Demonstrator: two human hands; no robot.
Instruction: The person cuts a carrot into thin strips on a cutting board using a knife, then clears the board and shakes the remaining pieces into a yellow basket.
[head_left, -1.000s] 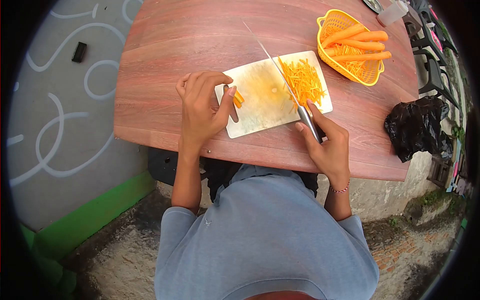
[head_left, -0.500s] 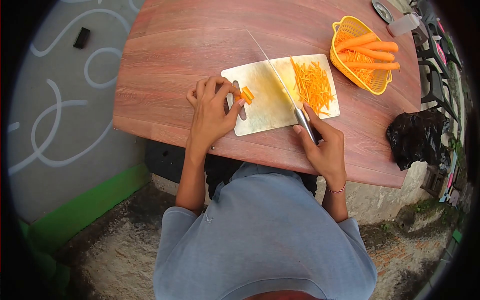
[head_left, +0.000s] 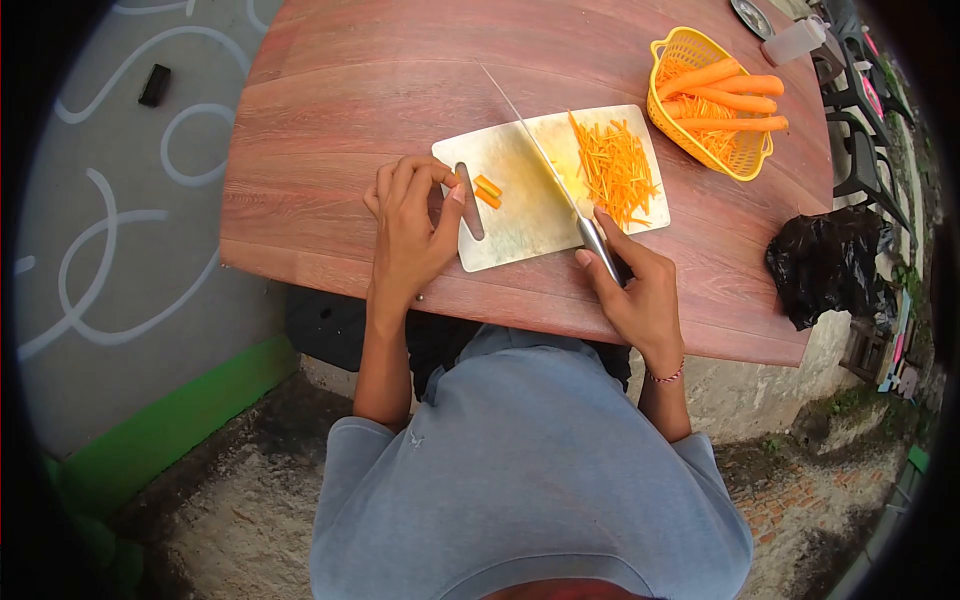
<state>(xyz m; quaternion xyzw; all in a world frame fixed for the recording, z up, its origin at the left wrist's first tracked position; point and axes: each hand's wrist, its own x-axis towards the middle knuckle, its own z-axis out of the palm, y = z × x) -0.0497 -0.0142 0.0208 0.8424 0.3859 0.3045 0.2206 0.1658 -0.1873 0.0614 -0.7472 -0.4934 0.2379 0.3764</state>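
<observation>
A white cutting board (head_left: 520, 225) lies on the table, with a pile of carrot matchsticks (head_left: 613, 170) on its right half. In my right hand (head_left: 643, 295) is the metal handle of a kitchen knife (head_left: 594, 243); its long blade slants away across the board, beside the matchsticks. My left hand (head_left: 408, 222) is at the board's left end, over the slot handle. Its fingers are bent and loosely apart, with nothing visible between them. Short carrot pieces (head_left: 487, 190) rest on the board just right of the left fingertips.
A yellow plastic basket (head_left: 757, 160) with whole carrots (head_left: 740, 103) and shredded carrot stands at the right on the reddish wooden table (head_left: 330, 130). Behind it are a plastic bottle (head_left: 795, 42) and a metal dish (head_left: 752, 17). A black plastic bag (head_left: 830, 265) is beyond the right edge.
My left fingers have let go of the short carrot pieces and drawn slightly left. The knife stays in my right hand in nearly the same pose. The whole view has shifted slightly.
</observation>
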